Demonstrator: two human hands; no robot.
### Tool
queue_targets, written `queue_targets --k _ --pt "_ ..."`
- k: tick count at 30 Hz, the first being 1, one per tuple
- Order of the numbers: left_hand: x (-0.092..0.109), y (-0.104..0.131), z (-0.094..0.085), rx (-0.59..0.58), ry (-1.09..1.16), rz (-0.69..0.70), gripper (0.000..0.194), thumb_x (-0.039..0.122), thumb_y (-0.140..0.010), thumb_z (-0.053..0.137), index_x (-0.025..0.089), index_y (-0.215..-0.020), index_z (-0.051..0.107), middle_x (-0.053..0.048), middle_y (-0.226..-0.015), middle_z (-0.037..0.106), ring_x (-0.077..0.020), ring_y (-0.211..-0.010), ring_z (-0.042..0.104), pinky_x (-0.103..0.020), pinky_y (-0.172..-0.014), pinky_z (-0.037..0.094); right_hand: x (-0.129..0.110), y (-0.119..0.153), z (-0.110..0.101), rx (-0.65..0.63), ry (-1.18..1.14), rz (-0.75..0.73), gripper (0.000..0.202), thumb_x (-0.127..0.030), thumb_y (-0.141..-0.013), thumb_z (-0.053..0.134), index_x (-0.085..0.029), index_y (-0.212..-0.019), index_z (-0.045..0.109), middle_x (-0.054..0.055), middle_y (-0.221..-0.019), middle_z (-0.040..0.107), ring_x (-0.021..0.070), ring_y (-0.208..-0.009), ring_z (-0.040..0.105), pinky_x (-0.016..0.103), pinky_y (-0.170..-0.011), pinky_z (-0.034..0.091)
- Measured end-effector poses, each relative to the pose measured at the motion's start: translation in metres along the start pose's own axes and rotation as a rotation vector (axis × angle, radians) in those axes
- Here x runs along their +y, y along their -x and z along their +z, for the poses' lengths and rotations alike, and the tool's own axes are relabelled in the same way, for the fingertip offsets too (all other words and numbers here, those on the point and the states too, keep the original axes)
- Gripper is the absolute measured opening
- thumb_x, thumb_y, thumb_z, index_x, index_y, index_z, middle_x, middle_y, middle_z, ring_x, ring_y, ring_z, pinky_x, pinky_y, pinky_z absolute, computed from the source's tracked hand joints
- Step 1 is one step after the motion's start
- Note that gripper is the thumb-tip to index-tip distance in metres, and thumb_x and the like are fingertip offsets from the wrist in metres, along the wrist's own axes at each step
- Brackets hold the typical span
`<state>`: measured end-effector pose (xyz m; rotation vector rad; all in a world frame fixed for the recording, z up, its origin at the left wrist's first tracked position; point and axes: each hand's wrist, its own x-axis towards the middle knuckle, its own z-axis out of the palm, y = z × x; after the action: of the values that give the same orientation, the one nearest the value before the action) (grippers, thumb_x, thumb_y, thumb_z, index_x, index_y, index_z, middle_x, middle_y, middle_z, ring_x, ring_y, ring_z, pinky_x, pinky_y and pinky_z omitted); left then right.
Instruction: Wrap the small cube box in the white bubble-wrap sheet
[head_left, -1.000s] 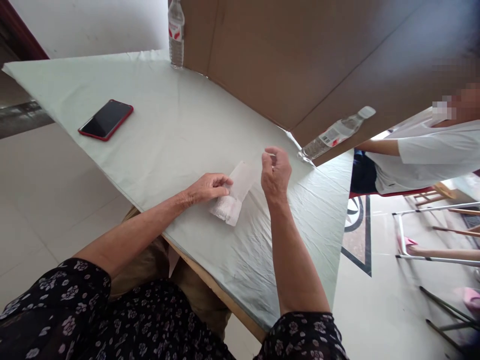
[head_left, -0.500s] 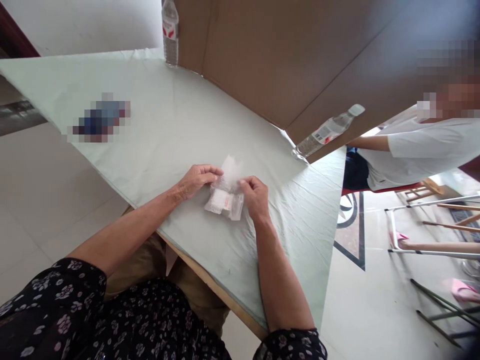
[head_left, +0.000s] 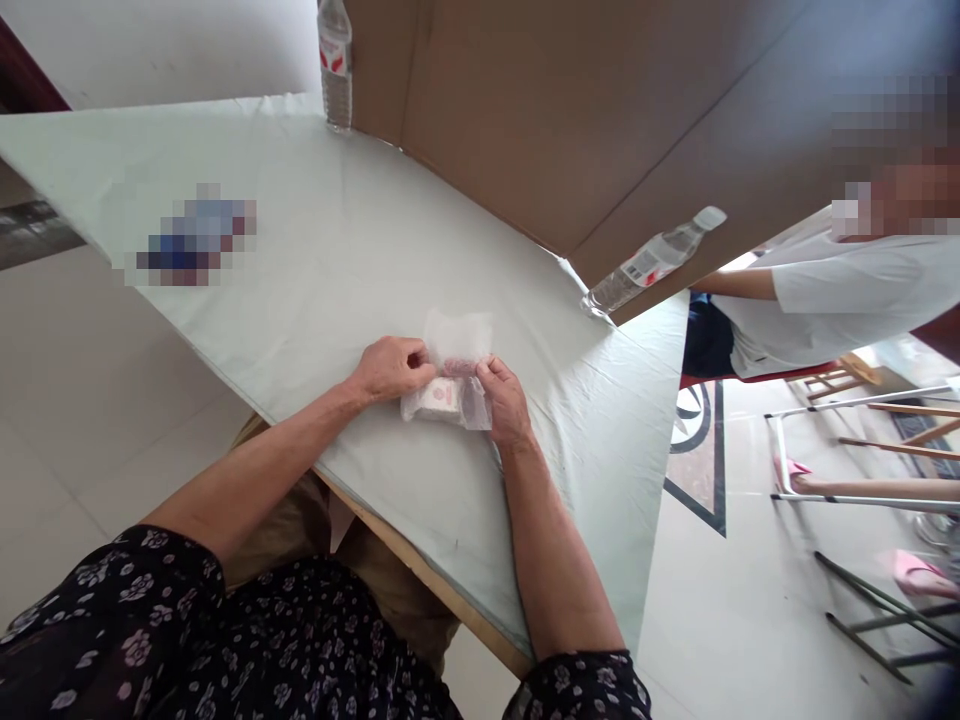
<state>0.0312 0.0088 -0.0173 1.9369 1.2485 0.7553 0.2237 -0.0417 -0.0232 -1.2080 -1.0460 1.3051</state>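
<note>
A small whitish block with faint red print lies on the pale green cloth, partly inside clear bubble wrap. The wrap spreads out behind the block and beside it on the right. My left hand pinches the left edge of the wrap, its fingers curled just above the block. My right hand grips the wrap's right edge between thumb and fingers. A reddish patch shows through the wrap between the two hands.
One water bottle stands at the back; another stands tilted in view at the right. Both are against a brown cardboard panel. A blurred-out item lies at the left. A person in a white shirt sits beyond the panel.
The wrap's back part is now spread wider and flatter, and the block's print faces up more clearly. My left hand's fingers have curled in more, and my right hand has shifted slightly left.
</note>
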Motion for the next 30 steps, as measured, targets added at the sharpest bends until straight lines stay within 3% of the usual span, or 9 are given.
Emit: queue_targets --k 3,6,8,11,15,18,21,25,30 --pt "-0.006 -0.004 -0.006 0.085 0.111 -0.050 0.013 0.029 -0.071 0.051 0.020 -0.062 0.053 0.002 -0.062 0.056 -0.0143 -0.061 0.048 -0.028 -0.060 0.037 0.006 -0.007 -0.011 0.189 -0.045 -0.058 0.041 -0.059 -0.070 0.075 -0.024 -0.079 0.055 0.005 -0.090 0.079 0.0231 -0.080 0.074 0.038 -0.072 0.059" --pt "-0.008 -0.008 -0.014 0.260 0.019 -0.109 0.009 0.025 -0.071 0.052 0.020 -0.064 0.055 -0.002 -0.071 0.063 -0.0179 -0.072 0.054 -0.032 -0.073 0.045 0.011 -0.014 -0.022 0.395 -0.036 -0.109 0.032 -0.050 -0.071 0.075 -0.023 -0.077 0.057 0.001 -0.075 0.075 0.0174 -0.065 0.068 0.032 -0.064 0.055" --pt "-0.008 -0.010 -0.018 0.330 -0.038 -0.142 0.008 0.023 -0.072 0.054 0.021 -0.065 0.056 -0.004 -0.076 0.066 -0.0198 -0.077 0.057 -0.035 -0.080 0.047 0.013 -0.016 -0.027 0.454 0.000 -0.114 0.027 -0.046 -0.073 0.072 -0.022 -0.077 0.060 -0.001 -0.068 0.071 0.0163 -0.061 0.065 0.031 -0.061 0.053" --pt "-0.004 -0.007 -0.019 0.303 0.035 -0.084 0.017 0.032 -0.078 0.057 0.020 -0.066 0.055 -0.004 -0.074 0.065 -0.0185 -0.073 0.057 -0.034 -0.077 0.048 0.012 -0.015 -0.029 0.463 0.046 -0.102 0.025 -0.045 -0.075 0.068 -0.022 -0.079 0.062 0.000 -0.066 0.070 0.0174 -0.060 0.065 0.032 -0.060 0.052" --pt "0.002 0.001 -0.009 0.071 0.142 0.101 0.033 0.051 -0.076 0.065 0.019 -0.076 0.060 -0.002 -0.076 0.065 -0.0163 -0.071 0.058 -0.030 -0.070 0.047 0.009 -0.013 -0.023 0.431 0.037 -0.103 0.024 -0.044 -0.074 0.068 -0.023 -0.077 0.058 -0.001 -0.066 0.070 0.0160 -0.057 0.062 0.030 -0.058 0.050" --pt "0.002 0.002 -0.001 -0.016 0.110 0.123 0.030 0.046 -0.070 0.068 0.019 -0.084 0.063 -0.001 -0.080 0.066 -0.0160 -0.072 0.057 -0.029 -0.068 0.046 0.008 -0.012 -0.018 0.400 0.027 -0.120 0.025 -0.045 -0.073 0.069 -0.023 -0.076 0.057 -0.003 -0.065 0.068 0.0139 -0.056 0.059 0.028 -0.058 0.049" --pt "-0.005 -0.002 0.001 0.074 0.042 0.025 0.011 0.030 -0.073 0.057 0.020 -0.069 0.057 -0.001 -0.072 0.062 -0.0162 -0.069 0.054 -0.030 -0.069 0.046 0.009 -0.012 -0.017 0.438 0.011 -0.140 0.027 -0.046 -0.073 0.068 -0.022 -0.078 0.058 -0.003 -0.065 0.067 0.0129 -0.054 0.057 0.028 -0.057 0.047" --pt "-0.017 -0.010 -0.008 0.327 -0.153 -0.058 0.011 0.021 -0.071 0.058 0.021 -0.063 0.051 -0.005 -0.082 0.066 -0.0227 -0.087 0.057 -0.041 -0.089 0.048 0.014 -0.016 -0.026 0.562 0.030 -0.187 0.027 -0.045 -0.070 0.068 -0.021 -0.077 0.058 -0.003 -0.068 0.066 0.0109 -0.054 0.052 0.025 -0.052 0.042" --pt "-0.024 -0.011 -0.008 0.346 -0.343 -0.144 0.010 0.018 -0.072 0.063 0.021 -0.066 0.055 -0.010 -0.096 0.068 -0.0317 -0.103 0.057 -0.049 -0.093 0.046 0.020 -0.023 -0.042 0.609 0.270 -0.253 0.025 -0.042 -0.072 0.065 -0.020 -0.083 0.059 -0.004 -0.068 0.060 0.0129 -0.062 0.055 0.026 -0.057 0.044"
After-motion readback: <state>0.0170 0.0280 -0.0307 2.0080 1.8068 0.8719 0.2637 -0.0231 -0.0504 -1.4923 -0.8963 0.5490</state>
